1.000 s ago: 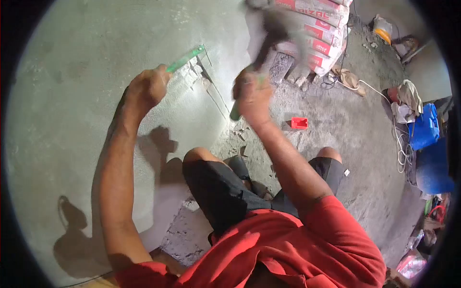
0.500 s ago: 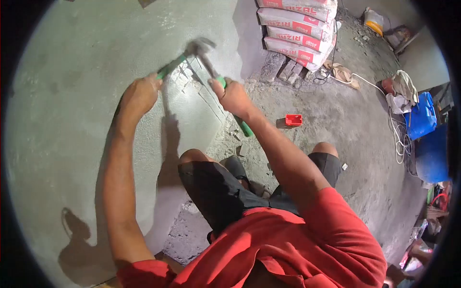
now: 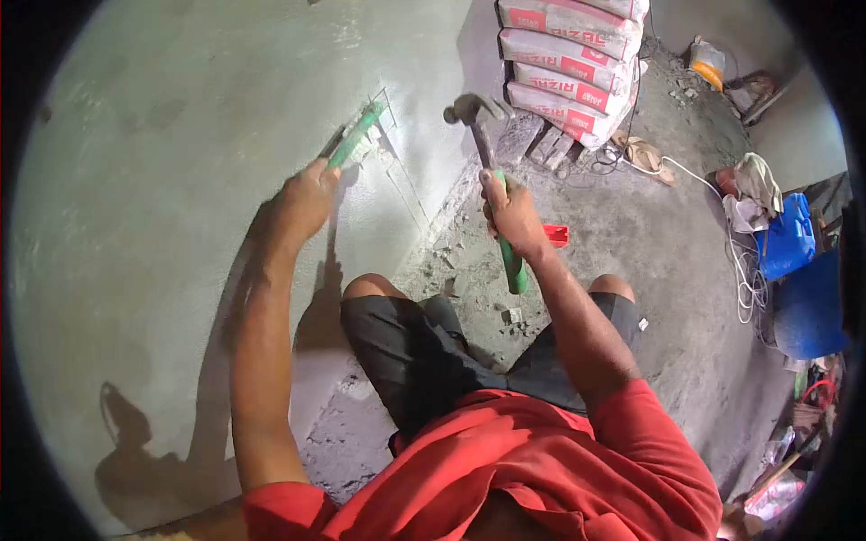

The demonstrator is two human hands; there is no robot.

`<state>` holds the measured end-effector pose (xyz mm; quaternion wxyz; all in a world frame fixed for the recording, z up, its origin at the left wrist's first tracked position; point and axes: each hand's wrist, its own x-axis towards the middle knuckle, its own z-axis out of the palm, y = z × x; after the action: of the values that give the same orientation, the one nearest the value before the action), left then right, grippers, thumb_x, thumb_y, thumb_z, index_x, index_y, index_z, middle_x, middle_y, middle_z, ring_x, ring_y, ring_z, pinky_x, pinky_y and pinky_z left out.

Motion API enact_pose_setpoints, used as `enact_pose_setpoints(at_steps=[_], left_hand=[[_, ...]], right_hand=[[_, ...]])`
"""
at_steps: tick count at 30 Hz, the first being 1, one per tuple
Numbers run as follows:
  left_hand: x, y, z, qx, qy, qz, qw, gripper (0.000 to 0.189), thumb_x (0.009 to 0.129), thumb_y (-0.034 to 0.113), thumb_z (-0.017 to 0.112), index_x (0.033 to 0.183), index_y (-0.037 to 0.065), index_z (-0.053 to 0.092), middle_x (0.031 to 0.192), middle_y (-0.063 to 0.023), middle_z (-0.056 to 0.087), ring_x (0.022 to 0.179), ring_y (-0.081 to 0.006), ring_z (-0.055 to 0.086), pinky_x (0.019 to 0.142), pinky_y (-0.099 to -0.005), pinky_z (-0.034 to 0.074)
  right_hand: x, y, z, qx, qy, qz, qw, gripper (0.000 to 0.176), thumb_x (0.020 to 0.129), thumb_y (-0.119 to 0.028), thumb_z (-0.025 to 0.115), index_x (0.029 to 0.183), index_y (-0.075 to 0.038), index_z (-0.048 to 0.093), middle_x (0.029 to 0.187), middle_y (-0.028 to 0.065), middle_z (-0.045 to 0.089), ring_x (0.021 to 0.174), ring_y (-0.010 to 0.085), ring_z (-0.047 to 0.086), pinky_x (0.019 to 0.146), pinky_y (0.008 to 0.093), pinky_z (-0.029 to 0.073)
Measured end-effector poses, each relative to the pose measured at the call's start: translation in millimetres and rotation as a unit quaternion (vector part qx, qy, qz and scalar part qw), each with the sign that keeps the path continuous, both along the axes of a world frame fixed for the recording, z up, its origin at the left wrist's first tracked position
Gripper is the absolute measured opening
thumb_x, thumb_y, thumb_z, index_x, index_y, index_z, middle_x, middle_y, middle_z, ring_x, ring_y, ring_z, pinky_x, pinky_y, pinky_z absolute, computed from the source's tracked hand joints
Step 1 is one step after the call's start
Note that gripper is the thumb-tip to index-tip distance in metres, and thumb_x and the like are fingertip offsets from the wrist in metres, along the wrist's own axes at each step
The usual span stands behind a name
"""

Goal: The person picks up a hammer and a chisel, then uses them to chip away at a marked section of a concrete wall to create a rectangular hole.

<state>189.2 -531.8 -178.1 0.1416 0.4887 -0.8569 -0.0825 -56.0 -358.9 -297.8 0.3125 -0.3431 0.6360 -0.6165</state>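
Note:
My left hand (image 3: pixel 307 197) is closed round a green chisel (image 3: pixel 358 133), whose far end meets the grey plastered wall (image 3: pixel 180 135). Beside that end, the wall bears scored lines and a chipped patch (image 3: pixel 372 147) with pale broken plaster. In my right hand (image 3: pixel 516 216) is a claw hammer (image 3: pixel 478 113) with a green grip, its head raised off the wall to the right of the chisel. Partly hidden behind my right wrist, a small red box (image 3: pixel 557 236) lies on the floor.
Stacked cement bags (image 3: pixel 577 72) rest on blocks against the wall. Rubble (image 3: pixel 514 316) is scattered on the concrete floor between my knees. To the right are a white cord (image 3: pixel 744 261), a blue jug (image 3: pixel 789 236) and a blue drum (image 3: pixel 807 307).
The hammer has swung back from the chisel's end, away to the right, with my right hand. My left hand has shifted slightly right and down, still gripping the chisel.

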Motion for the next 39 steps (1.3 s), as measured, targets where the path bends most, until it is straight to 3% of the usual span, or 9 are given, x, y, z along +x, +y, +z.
enact_pose_setpoints(at_steps=[9, 11, 17, 19, 21, 24, 28, 35, 39], left_hand=[[-11.3, -31.4, 6.0, -0.146, -0.077, -0.07, 0.984, 0.043, 0.102, 0.038, 0.044, 0.115, 0.002, 0.062, 0.104, -0.0268, 0.067, 0.103, -0.0465, 0.062, 0.089, -0.0494, 0.048], [-22.4, -19.4, 17.4, 0.019, -0.049, 0.06, 0.997, 0.042, 0.102, 0.041, 0.043, 0.117, 0.005, 0.059, 0.109, -0.0261, 0.065, 0.106, -0.047, 0.06, 0.09, -0.0506, 0.047], [-26.9, -30.5, 16.5, 0.046, -0.074, 0.037, 0.996, 0.042, 0.102, 0.039, 0.04, 0.124, 0.007, 0.056, 0.126, -0.0245, 0.059, 0.117, -0.046, 0.055, 0.096, -0.0524, 0.044], [-27.4, -38.5, 17.0, 0.102, -0.05, 0.039, 0.993, 0.042, 0.103, 0.037, 0.041, 0.122, 0.004, 0.057, 0.125, -0.0263, 0.06, 0.116, -0.0474, 0.055, 0.096, -0.0521, 0.044], [-28.6, -38.8, 16.3, 0.075, -0.07, 0.026, 0.994, 0.042, 0.102, 0.037, 0.042, 0.122, 0.003, 0.057, 0.122, -0.0272, 0.061, 0.114, -0.0479, 0.056, 0.095, -0.0521, 0.045], [-29.9, -31.1, 14.7, 0.034, -0.094, 0.01, 0.995, 0.042, 0.101, 0.036, 0.045, 0.122, 0.002, 0.059, 0.118, -0.0282, 0.063, 0.11, -0.0489, 0.058, 0.094, -0.0519, 0.046], [-31.4, -34.9, 10.4, 0.016, -0.086, 0.025, 0.996, 0.041, 0.1, 0.037, 0.047, 0.121, 0.004, 0.06, 0.116, -0.0283, 0.063, 0.11, -0.0482, 0.059, 0.094, -0.0511, 0.046], [-30.8, -44.5, 13.9, 0.08, -0.077, 0.039, 0.993, 0.042, 0.101, 0.039, 0.045, 0.116, 0.003, 0.061, 0.113, -0.0263, 0.064, 0.109, -0.0437, 0.061, 0.094, -0.0489, 0.046], [-32.0, -48.8, -14.9, 0.001, -0.16, -0.036, 0.986, 0.04, 0.101, 0.036, 0.045, 0.112, 0.002, 0.064, 0.107, -0.0265, 0.066, 0.103, -0.0455, 0.064, 0.091, -0.0516, 0.049]], right_hand=[[3.1, -5.3, 100.5, -0.053, 0.094, 0.03, 0.994, 0.06, 0.097, -0.057, 0.052, 0.084, 0.002, 0.057, 0.061, 0.004, 0.053, 0.049, 0.0118, 0.054, 0.048, 0.0296, 0.046], [2.6, -7.2, 121.6, -0.057, 0.121, 0.026, 0.991, 0.059, 0.097, -0.056, 0.052, 0.084, 0.001, 0.057, 0.061, 0.0041, 0.054, 0.05, 0.0117, 0.054, 0.049, 0.0294, 0.046], [7.0, -24.6, 154.9, -0.118, 0.119, 0.006, 0.986, 0.052, 0.098, -0.053, 0.055, 0.093, -0.001, 0.059, 0.062, 0.0006, 0.052, 0.05, 0.0083, 0.048, 0.047, 0.0259, 0.04], [9.3, -45.9, 130.8, -0.114, 0.137, -0.019, 0.984, 0.057, 0.095, -0.057, 0.057, 0.091, -0.001, 0.061, 0.063, 0.0016, 0.055, 0.053, 0.0099, 0.053, 0.049, 0.0271, 0.044], [22.3, -77.1, 83.4, -0.114, 0.201, -0.048, 0.972, 0.061, 0.097, -0.055, 0.053, 0.09, 0.005, 0.061, 0.071, 0.0247, 0.065, 0.069, 0.0375, 0.069, 0.067, 0.0441, 0.053], [20.4, -97.2, 44.9, 0.022, 0.298, 0.0, 0.954, 0.062, 0.096, -0.054, 0.053, 0.092, 0.007, 0.063, 0.075, 0.0299, 0.065, 0.078, 0.0448, 0.068, 0.072, 0.0468, 0.052], [8.3, -83.3, 62.9, 0.013, 0.178, 0.016, 0.984, 0.063, 0.095, -0.06, 0.054, 0.094, 0.002, 0.061, 0.061, 0.0054, 0.058, 0.054, 0.0148, 0.059, 0.053, 0.033, 0.048], [23.5, -84.1, 89.0, -0.23, 0.218, -0.102, 0.943, 0.052, 0.098, -0.05, 0.055, 0.091, 0.001, 0.062, 0.065, 0.0084, 0.061, 0.057, 0.0167, 0.061, 0.054, 0.033, 0.048], [9.2, -93.9, -0.4, -0.006, 0.294, -0.027, 0.955, 0.059, 0.097, -0.053, 0.053, 0.09, 0.005, 0.064, 0.074, 0.0213, 0.065, 0.069, 0.0351, 0.066, 0.063, 0.043, 0.051]])
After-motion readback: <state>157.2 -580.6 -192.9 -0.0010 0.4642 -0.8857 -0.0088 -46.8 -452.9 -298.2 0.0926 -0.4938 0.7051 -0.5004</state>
